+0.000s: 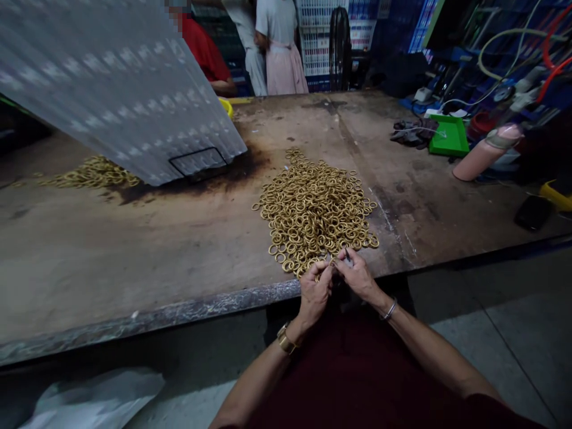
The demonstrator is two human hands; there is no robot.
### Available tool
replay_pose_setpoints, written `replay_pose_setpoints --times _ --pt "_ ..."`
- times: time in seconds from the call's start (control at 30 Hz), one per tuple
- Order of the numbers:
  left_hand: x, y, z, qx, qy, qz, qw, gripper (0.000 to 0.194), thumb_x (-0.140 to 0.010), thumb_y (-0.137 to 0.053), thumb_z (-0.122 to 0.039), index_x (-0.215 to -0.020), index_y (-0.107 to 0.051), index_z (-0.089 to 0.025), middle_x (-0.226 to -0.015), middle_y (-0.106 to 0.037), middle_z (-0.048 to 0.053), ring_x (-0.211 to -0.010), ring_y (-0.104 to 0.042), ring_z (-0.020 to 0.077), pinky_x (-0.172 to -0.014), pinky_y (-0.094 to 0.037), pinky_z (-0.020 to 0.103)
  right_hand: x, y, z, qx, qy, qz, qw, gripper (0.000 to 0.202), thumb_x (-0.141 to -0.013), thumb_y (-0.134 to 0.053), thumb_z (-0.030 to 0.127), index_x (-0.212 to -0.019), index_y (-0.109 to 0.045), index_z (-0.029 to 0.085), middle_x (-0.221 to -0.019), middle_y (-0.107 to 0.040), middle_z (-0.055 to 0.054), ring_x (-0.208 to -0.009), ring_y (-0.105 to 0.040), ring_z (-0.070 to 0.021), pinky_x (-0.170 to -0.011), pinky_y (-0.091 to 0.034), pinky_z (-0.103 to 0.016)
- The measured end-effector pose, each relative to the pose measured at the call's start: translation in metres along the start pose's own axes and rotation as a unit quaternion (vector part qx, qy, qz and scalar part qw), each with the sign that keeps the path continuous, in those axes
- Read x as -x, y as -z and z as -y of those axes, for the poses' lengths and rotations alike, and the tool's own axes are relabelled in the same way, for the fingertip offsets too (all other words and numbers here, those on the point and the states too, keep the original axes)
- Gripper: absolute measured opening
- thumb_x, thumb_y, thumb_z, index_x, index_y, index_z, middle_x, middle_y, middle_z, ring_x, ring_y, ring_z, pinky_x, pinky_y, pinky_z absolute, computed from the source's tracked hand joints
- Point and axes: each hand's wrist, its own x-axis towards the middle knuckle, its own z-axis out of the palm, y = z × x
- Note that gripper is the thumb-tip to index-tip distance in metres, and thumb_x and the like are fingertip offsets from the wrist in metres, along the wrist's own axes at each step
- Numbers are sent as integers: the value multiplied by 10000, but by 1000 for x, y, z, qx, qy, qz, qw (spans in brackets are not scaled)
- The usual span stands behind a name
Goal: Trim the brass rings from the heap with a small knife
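Note:
A heap of brass-coloured rings [317, 208] lies on the wooden table, close to its front edge. At the near side of the heap my left hand [314, 292] is closed, thumb and fingers pinching one small ring [331, 263]. My right hand [357, 277] meets it there, fingertips against the same ring. Out of the right fingers sticks a small tool with a dark pointed tip [347, 255]; its exact kind is too small to make out. Both hands are just over the table edge, in front of my body.
A large grey ribbed panel [134, 101] leans over the table at left, beside a second ring pile [96, 171]. At right are a green tray [450, 136], a pink bottle [487, 154] and a black phone-like object [533, 213]. People [281, 47] stand beyond the table.

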Motion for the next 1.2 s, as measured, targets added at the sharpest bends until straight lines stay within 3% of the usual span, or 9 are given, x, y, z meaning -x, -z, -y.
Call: replay_pose_setpoints --times 0.2,0.27,0.37,0.43,0.5,0.6,0.7,0.87,1.2 --pt "-4 6 -2 -146 -181 -11 972 134 -756 -611 -319 -751 -649 -191 -720 -636 27 -709 -561 155 -708 -437 280 -3 7 8 67 28 6 997 229 -728 -549 411 -672 -477 201 -587 -407 59 -551 -372 -91 -532 -322 -213" --pt "-4 6 -3 -140 -160 4 977 152 -759 -609 -334 -769 -645 -186 -718 -627 24 -693 -560 148 -690 -440 273 -4 5 9 72 20 2 997 231 -726 -543 407 -652 -474 200 -571 -401 60 -544 -366 -91 -525 -315 -214" --pt "-2 6 -7 -48 -16 62 997 245 -775 -593 -416 -854 -596 -184 -655 -565 -16 -517 -491 95 -497 -399 216 -4 3 9 72 7 2 997 229 -727 -534 402 -640 -476 198 -560 -400 61 -542 -364 -90 -522 -313 -213" --pt "0 6 -9 37 80 108 990 301 -764 -599 -468 -850 -548 -184 -610 -508 -47 -421 -411 60 -396 -318 181 -2 3 8 65 2 11 998 226 -730 -534 400 -646 -482 197 -557 -417 60 -540 -370 -90 -523 -319 -210" --pt "2 6 -11 99 121 134 979 333 -733 -635 -481 -802 -513 -179 -606 -489 -57 -405 -392 42 -373 -291 163 -1 4 6 38 -12 30 999 222 -747 -517 404 -671 -491 197 -556 -453 57 -524 -383 -89 -520 -329 -209" --pt "3 6 -11 134 125 130 974 350 -710 -670 -471 -782 -497 -175 -614 -498 -57 -418 -404 34 -380 -297 153 -1 8 0 17 -26 25 999 211 -786 -467 391 -713 -504 197 -561 -510 42 -509 -418 -95 -525 -347 -213" --pt "4 6 -8 136 109 112 978 354 -720 -660 -480 -810 -500 -177 -623 -511 -55 -426 -409 35 -385 -303 153 1 11 -7 114 21 -3 993 180 -805 -449 333 -739 -541 194 -599 -543 17 -550 -458 -111 -565 -356 -223" --pt "5 4 -7 93 77 93 988 361 -727 -641 -505 -783 -499 -177 -620 -522 -50 -429 -417 41 -388 -324 158 10 13 -10 292 120 81 945 136 -795 -467 206 -806 -602 202 -673 -601 -10 -586 -489 -124 -585 -318 -226" --pt "13 7 -8 5 32 85 996 327 -791 -579 -489 -743 -494 -177 -582 -495 -48 -421 -410 47 -383 -325 159 11 15 -3 408 94 125 899 229 -785 -453 174 -949 -611 199 -738 -654 -35 -646 -551 -150 -591 -282 -245"
